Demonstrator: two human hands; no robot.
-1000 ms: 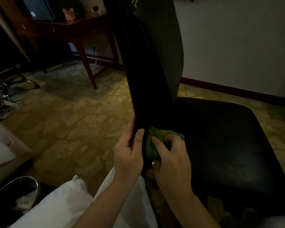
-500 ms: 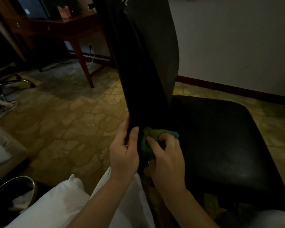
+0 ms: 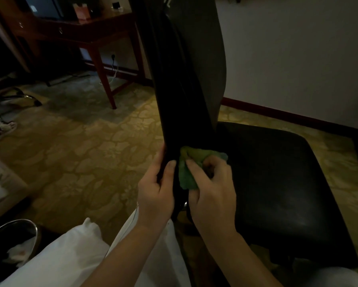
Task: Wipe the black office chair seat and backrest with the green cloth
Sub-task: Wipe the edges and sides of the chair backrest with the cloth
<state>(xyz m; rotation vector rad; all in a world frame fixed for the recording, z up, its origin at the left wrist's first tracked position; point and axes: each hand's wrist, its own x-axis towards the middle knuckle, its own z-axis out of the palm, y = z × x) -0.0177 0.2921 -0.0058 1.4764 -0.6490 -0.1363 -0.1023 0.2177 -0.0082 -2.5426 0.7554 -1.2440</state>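
Note:
The black office chair stands side-on before me, its tall backrest (image 3: 186, 69) rising up the middle and its padded seat (image 3: 277, 183) spreading to the right. My left hand (image 3: 155, 191) grips the lower edge of the backrest, thumb on the near face. My right hand (image 3: 211, 189) is closed on the crumpled green cloth (image 3: 188, 162), pressing it against the base of the backrest where it meets the seat. The chair's base is hidden below.
A wooden desk (image 3: 95, 32) stands at the back left on patterned yellow carpet (image 3: 80, 152). A white wall (image 3: 298, 48) with dark skirting runs behind the seat. A metal bin (image 3: 10, 241) with tissue sits at the lower left, beside my white-clothed legs (image 3: 70, 262). A shoe (image 3: 0, 131) lies far left.
Both hands stay at the base of the backrest. My right hand has shifted the cloth slightly, with more green showing above the fingers.

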